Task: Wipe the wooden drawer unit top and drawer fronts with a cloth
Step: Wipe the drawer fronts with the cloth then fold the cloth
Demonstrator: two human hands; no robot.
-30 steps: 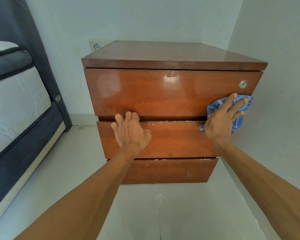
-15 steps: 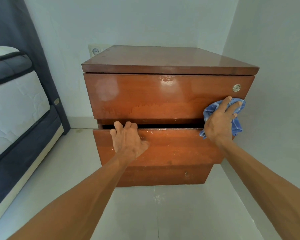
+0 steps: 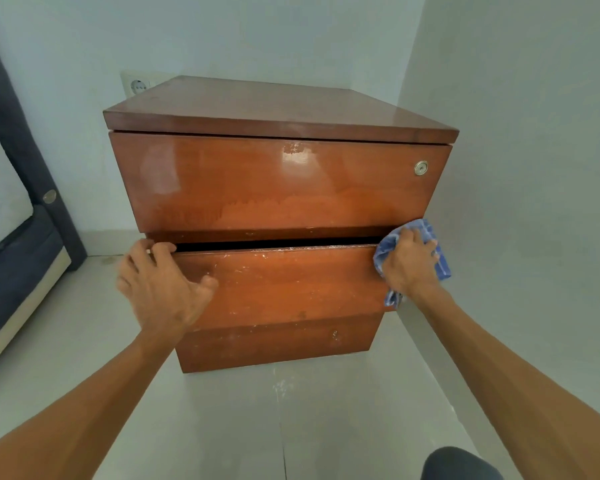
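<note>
The left hand [image 3: 160, 289] hooks over the left top edge of the middle drawer [image 3: 291, 282], holding it ajar. The right hand [image 3: 411, 265] grips the cloth [image 3: 428, 230] at its right end, likely to wipe the exposed edge.

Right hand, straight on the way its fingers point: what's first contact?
Probably the lower edge of the top drawer front, just above the right hand and the blue cloth it grips. Depth is unclear; it might slip under instead.

Gap [image 3: 278, 244] above middle drawer [image 3: 291, 285] (wall [image 3: 534, 202] crowds right).
</note>
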